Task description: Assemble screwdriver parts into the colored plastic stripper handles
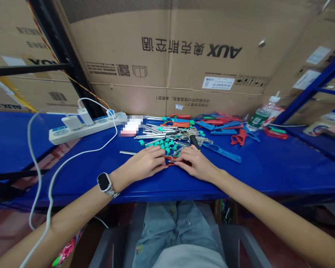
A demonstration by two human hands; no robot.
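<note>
My left hand [150, 162], with a watch [104, 182] on its wrist, is closed in a pinch on a small orange plastic piece [171, 158] near the table's front edge. From the other side my right hand [197, 160] pinches at the same piece, where a thin pale or shiny bit shows; the fingers hide most of it. A black handle [194, 142] sticks up just behind the right hand; whether the hand touches it I cannot tell. Close beyond the fingers lie several teal plastic clips [166, 143] and a heap of silver metal rods [156, 133].
Blue plastic handles [225, 153] and red plastic pieces [239, 137] lie to the right on the blue table [268, 167]. A bottle [264, 113] stands at the back right. A power strip [86, 128] with white cables is at the left. Cardboard boxes [167, 74] wall off the back.
</note>
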